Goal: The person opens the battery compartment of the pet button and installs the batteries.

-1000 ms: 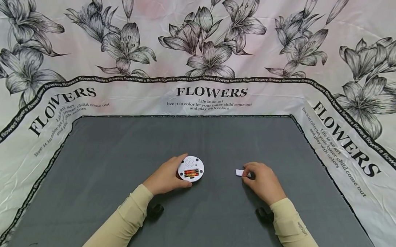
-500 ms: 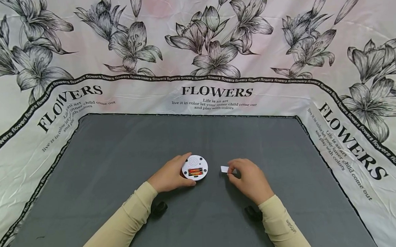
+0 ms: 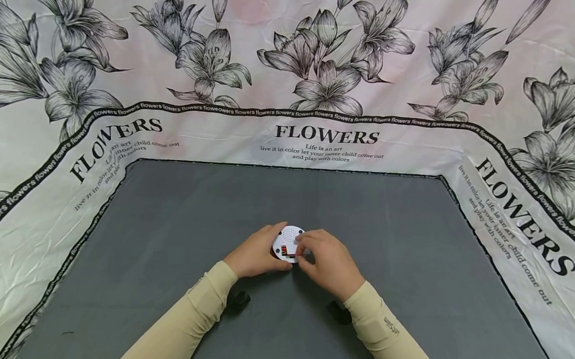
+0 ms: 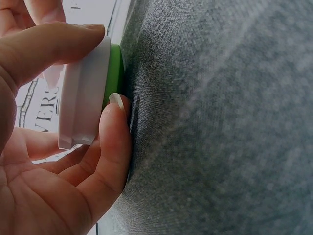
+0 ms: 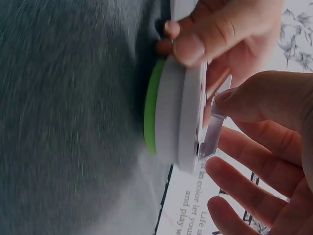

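My left hand [image 3: 258, 252] grips a round white device [image 3: 289, 233] by its rim, thumb on one side and fingers on the other. Its underside faces up, with small speaker holes and a battery compartment where red-orange batteries [image 3: 284, 250] partly show. In the right wrist view, a green part [image 5: 152, 112] forms the device's lower side, close to the cloth. My right hand [image 3: 330, 262] pinches a small white battery cover [image 5: 213, 132] over the compartment, at a tilt. One end of the cover is at the device's surface; whether it touches, I cannot tell. My fingers hide the compartment's right part.
A grey cloth [image 3: 198, 204] covers the work surface, bordered by white cloth [image 3: 233, 131] with flower prints and lettering. Dark wrist-worn pieces sit below the left wrist [image 3: 238, 301] and the right wrist [image 3: 338, 312].
My right hand has moved left with the battery cover, from well apart to over the device's compartment. The left hand keeps its grip on the device. The head view has shifted slightly.
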Action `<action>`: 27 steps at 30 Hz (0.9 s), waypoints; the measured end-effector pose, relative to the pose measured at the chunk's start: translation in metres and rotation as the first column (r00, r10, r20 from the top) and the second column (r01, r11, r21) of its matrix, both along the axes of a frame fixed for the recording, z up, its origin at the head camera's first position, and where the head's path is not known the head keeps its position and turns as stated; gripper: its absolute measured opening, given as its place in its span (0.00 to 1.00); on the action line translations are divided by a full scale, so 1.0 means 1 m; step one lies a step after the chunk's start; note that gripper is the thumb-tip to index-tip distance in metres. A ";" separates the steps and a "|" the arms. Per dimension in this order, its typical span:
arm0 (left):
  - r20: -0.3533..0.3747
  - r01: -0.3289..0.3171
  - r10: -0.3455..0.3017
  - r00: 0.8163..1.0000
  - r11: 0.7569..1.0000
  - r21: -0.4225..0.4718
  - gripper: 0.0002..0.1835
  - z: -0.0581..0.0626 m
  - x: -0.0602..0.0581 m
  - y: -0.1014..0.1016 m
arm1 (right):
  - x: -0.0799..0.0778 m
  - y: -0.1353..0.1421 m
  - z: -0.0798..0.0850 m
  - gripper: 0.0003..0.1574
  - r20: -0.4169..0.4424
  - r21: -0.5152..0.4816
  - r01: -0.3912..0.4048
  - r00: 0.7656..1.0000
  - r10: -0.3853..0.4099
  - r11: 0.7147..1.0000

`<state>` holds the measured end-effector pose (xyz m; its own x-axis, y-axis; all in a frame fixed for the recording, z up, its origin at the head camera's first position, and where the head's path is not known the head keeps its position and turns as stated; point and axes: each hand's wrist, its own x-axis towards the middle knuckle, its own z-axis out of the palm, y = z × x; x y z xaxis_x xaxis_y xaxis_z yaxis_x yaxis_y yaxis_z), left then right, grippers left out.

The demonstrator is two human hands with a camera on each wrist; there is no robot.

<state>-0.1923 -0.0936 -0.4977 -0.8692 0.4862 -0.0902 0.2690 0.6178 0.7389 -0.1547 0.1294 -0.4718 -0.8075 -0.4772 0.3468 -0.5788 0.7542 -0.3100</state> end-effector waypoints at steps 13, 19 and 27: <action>-0.019 0.021 -0.021 1.000 1.000 0.005 0.57 0.002 0.000 0.001 | 0.001 -0.009 -0.008 0.12 -0.017 -0.029 -0.007 1.000 0.006 1.000; -0.018 0.015 -0.015 1.000 1.000 0.005 0.57 0.000 0.000 -0.002 | -0.001 -0.012 -0.009 0.10 0.006 -0.029 0.003 1.000 -0.003 1.000; 0.002 0.007 -0.007 1.000 1.000 0.008 0.57 0.000 0.000 -0.001 | -0.007 -0.007 -0.013 0.06 0.050 -0.082 0.021 0.999 -0.017 0.996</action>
<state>-0.1927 -0.0948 -0.4977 -0.8657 0.4928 -0.0882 0.2713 0.6099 0.7446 -0.1621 0.1223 -0.4845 -0.8334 -0.4326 0.3440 -0.5469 0.7359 -0.3992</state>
